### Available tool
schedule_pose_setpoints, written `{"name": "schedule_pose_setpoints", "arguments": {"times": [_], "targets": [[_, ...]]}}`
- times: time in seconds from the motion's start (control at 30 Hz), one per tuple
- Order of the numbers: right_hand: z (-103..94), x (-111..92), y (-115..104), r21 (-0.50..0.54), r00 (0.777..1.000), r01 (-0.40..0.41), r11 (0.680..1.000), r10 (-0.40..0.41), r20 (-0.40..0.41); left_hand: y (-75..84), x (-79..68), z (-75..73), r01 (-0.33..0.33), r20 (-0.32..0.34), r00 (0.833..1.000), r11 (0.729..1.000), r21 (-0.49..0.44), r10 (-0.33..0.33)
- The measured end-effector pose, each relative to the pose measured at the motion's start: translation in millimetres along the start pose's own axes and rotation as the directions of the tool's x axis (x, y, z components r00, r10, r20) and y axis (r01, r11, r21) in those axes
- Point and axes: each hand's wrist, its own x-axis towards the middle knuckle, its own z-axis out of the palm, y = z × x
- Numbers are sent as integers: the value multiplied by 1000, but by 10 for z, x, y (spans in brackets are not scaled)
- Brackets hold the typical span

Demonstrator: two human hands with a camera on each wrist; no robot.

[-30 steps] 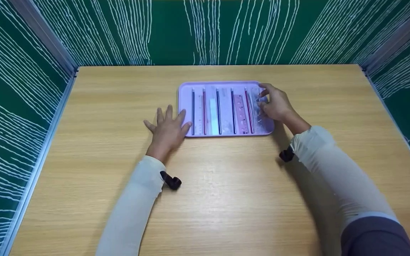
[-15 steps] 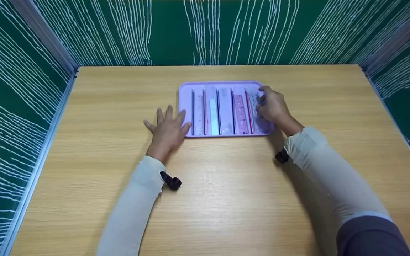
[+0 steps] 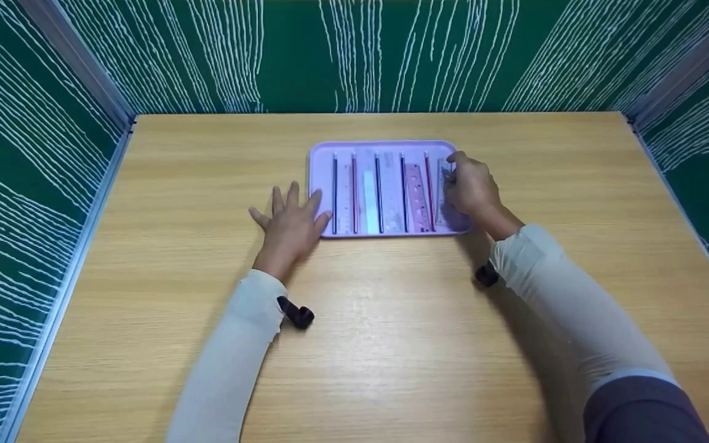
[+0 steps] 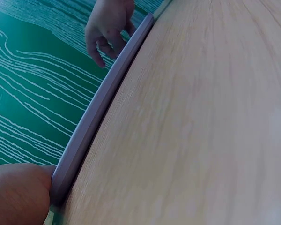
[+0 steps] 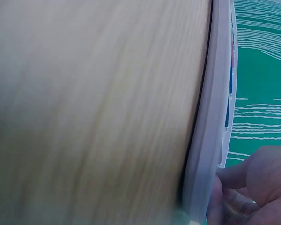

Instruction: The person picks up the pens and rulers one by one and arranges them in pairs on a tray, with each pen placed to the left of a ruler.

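A lilac tray [image 3: 385, 235] lies on the table, with pencils and rulers laid in upright rows. My left hand [image 3: 290, 234] is spread flat, thumb and forefinger against the tray's left edge. At the right end my right hand [image 3: 474, 191] reaches over the rim with curled fingers, holding a clear ruler [image 3: 442, 184]; the fingertips are largely hidden. Left of this ruler lies a red pencil [image 3: 429, 191], then a pink ruler [image 3: 416, 197] and a dark pencil [image 3: 404, 191]. The right wrist view shows the bent fingers [image 5: 253, 192] beside the tray wall.
Further left in the tray are a pale shiny ruler [image 3: 370, 200], another red pencil [image 3: 354, 194] and more dark pencils. The wooden table [image 3: 367, 344] is bounded by green panels [image 3: 293, 55] with white lines at the back and both sides.
My right hand has shifted slightly left and toward me. The rightmost ruler and red pencil now stand straighter and apart from each other. The left hand has stayed still.
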Motion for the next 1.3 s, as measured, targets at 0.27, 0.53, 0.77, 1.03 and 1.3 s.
{"name": "schedule_pose_setpoints", "arguments": {"times": [0.27, 0.53, 0.77, 1.03, 1.3], "targets": [[7, -62, 14, -4, 998, 50, 999, -50, -31, -13, -1, 2, -12, -13, 1000, 1000, -2, 12], [-5, -91, 40, 30, 998, 60, 998, -60, -2, -12, 5, 18, -17, -5, 1000, 1000, -8, 17], [-18, -98, 89, 87, 994, 104, 991, -100, -53, -25, 12, 17, -13, -2, 1000, 1000, -12, 13], [-120, -54, 291, 64, 972, 166, 984, -153, -177, -49, 50, 37, -9, -11, 1000, 1000, -16, 9], [-354, 28, 597, -46, 976, 157, 987, -162, -143, -25, 53, -46, 10, -55, 998, 1000, -4, -10]]}}
